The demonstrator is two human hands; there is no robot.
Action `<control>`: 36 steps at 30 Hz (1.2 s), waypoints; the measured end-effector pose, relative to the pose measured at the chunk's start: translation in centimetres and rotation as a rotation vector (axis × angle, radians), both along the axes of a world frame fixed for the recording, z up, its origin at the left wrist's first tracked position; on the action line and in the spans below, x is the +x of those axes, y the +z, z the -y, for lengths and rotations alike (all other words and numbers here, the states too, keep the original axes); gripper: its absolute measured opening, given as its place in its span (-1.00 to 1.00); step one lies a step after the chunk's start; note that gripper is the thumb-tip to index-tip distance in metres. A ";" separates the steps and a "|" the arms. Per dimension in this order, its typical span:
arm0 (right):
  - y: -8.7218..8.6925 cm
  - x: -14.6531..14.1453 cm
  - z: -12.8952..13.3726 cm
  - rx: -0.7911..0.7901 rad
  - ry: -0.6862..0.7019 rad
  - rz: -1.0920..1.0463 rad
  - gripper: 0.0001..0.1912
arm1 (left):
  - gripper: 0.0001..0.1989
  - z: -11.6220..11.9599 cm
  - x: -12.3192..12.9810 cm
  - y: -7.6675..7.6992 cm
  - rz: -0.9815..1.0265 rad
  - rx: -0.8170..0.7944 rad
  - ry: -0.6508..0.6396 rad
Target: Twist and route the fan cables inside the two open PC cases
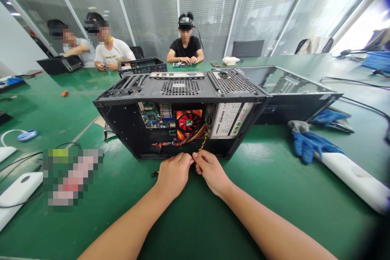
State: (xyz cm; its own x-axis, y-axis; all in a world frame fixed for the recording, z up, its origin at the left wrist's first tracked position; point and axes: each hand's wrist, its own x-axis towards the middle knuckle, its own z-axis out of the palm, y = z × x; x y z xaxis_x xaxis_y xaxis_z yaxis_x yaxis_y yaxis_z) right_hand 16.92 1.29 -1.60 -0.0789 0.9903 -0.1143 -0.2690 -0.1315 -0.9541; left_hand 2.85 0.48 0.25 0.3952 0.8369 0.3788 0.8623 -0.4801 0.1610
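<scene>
A black computer case (183,97) lies on the table with its open side facing me. Inside it are a red cooling fan (188,124), a motherboard (150,114) and a power supply (233,120) with a white label. A twisted yellow-and-black cable (202,143) runs out of the case to my fingers. My right hand (211,168) pinches this cable just in front of the case's lower edge. Close beside it, my left hand (175,172) is closed, its fingertips meeting the right ones at the cable. A black connector (154,174) pokes out left of my left hand.
Blue-and-grey gloves (307,144) and a white power strip (355,176) lie on the right. Another open case (300,105) stands behind. White power strips (22,189) and cords are at left. Several people, one a person in black (185,46), sit across the green table (122,219).
</scene>
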 end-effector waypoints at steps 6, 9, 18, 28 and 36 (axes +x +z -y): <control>-0.1 0.0 0.0 0.007 0.003 0.001 -0.54 | -0.82 0.0 -0.1 -0.2 0.025 0.017 -0.013; 0.0 0.0 0.0 0.004 0.002 0.005 -0.54 | -0.83 0.0 -0.1 -0.2 0.034 0.011 -0.013; 0.2 0.0 0.1 -0.002 -0.007 0.013 -0.54 | -0.83 0.1 0.0 0.3 0.048 -0.046 0.004; -0.1 0.0 -0.1 0.013 0.005 -0.015 -0.54 | -0.86 0.3 -0.2 -0.1 0.117 0.119 -0.093; -0.2 -0.1 -0.1 0.005 -0.001 -0.022 -0.54 | -0.85 0.2 -0.3 -0.1 0.092 0.102 -0.089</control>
